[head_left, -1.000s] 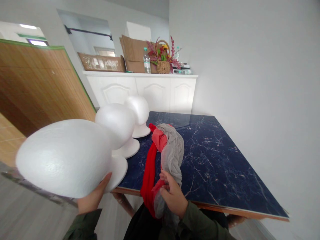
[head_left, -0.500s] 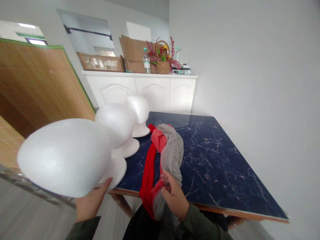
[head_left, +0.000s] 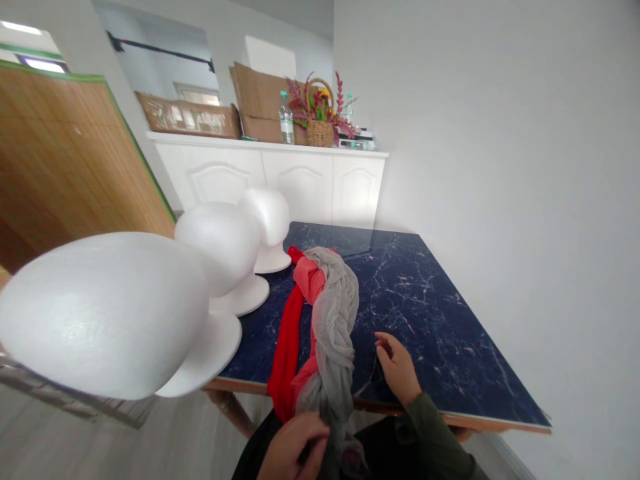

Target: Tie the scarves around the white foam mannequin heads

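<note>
A grey scarf [head_left: 337, 300] lies lengthwise on the table, loosely twisted with coral-red cloth [head_left: 310, 277], and its near end hangs over the front edge. Along its left side runs a bright red scarf [head_left: 286, 353], also hanging over. My left hand [head_left: 295, 445] is low in front of the hanging cloth, fingers loosely bent, with a gap between thumb and forefinger and nothing visible in it. To the right of the scarves, my right hand [head_left: 399, 368] hovers over the tabletop, fingers loosely curved, holding nothing. The nearest white foam head [head_left: 107, 313] stands on the left.
Two more white foam heads, a middle one [head_left: 220, 247] and a far one [head_left: 267, 215], line the left side of the dark blue marbled table [head_left: 425, 313]. Behind stands a white cabinet [head_left: 295, 177] bearing boxes, a bottle [head_left: 287, 123] and a flower basket [head_left: 320, 133].
My left hand has left the nearest foam head's base and moved right, to the hanging cloth. My right hand has come off the grey scarf and moved right. The view has shifted slightly.
</note>
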Motion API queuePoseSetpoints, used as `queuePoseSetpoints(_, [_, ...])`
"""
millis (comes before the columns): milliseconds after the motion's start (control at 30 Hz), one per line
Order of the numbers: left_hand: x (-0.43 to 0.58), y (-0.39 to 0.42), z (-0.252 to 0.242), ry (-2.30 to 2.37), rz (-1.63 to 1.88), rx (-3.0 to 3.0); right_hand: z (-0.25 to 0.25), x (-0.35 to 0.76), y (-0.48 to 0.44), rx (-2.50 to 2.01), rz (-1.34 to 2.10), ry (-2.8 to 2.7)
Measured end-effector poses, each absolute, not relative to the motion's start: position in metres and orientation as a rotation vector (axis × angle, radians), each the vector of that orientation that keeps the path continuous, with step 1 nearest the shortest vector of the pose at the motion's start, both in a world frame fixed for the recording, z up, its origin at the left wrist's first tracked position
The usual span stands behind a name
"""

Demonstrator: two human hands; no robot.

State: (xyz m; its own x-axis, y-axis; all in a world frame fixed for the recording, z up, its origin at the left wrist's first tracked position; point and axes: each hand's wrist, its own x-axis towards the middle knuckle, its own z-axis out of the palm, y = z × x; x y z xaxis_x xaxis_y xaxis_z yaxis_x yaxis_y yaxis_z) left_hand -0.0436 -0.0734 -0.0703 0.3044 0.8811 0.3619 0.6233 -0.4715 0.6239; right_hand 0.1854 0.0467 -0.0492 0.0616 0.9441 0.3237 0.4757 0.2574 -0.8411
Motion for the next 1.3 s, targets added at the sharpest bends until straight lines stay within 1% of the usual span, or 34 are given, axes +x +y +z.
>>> queuePoseSetpoints(100, [0.001,-0.041,-0.020,0.998,0.724,2.313,-0.052,0.192,0.051,-1.384,0.585,-1.674])
queuePoseSetpoints(167, [0.023,-0.019,-0.005,0.919,0.621,2.374,-0.050,0.190,0.049,-1.364,0.547,-1.761])
queuePoseSetpoints(200, [0.029,-0.010,-0.004,0.951,0.600,2.399,-0.049,0.188,0.047,-1.359,0.532,-1.789])
queuePoseSetpoints(300, [0.025,0.015,-0.018,1.249,0.640,2.425,-0.046,0.185,0.043,-1.367,0.522,-1.782])
queuePoseSetpoints(467, [-0.033,0.057,-0.036,1.804,0.661,2.354,-0.045,0.184,0.042,-1.378,0.513,-1.763])
queuePoseSetpoints(533, [-0.053,0.068,-0.033,1.940,0.642,2.350,-0.044,0.184,0.041,-1.378,0.501,-1.786])
queuePoseSetpoints(633, [-0.057,0.068,-0.026,1.996,0.619,2.382,-0.041,0.184,0.040,-1.368,0.483,-1.818])
queuePoseSetpoints(733, [-0.031,0.051,-0.025,1.868,0.618,2.498,-0.040,0.184,0.039,-1.361,0.468,-1.839])
queuePoseSetpoints(833, [0.006,0.037,-0.033,1.534,0.638,2.635,-0.040,0.182,0.037,-1.356,0.415,-1.891])
queuePoseSetpoints(900, [0.027,0.035,-0.041,1.399,0.663,2.653,-0.040,0.180,0.036,-1.377,0.344,-1.940])
queuePoseSetpoints(1067, [0.044,0.047,-0.053,1.377,0.846,2.581,-0.040,0.174,0.034,-1.480,0.215,-1.969])
queuePoseSetpoints(1300, [0.039,0.044,-0.057,1.404,0.827,2.581,-0.043,0.173,0.035,-1.482,0.208,-1.963])
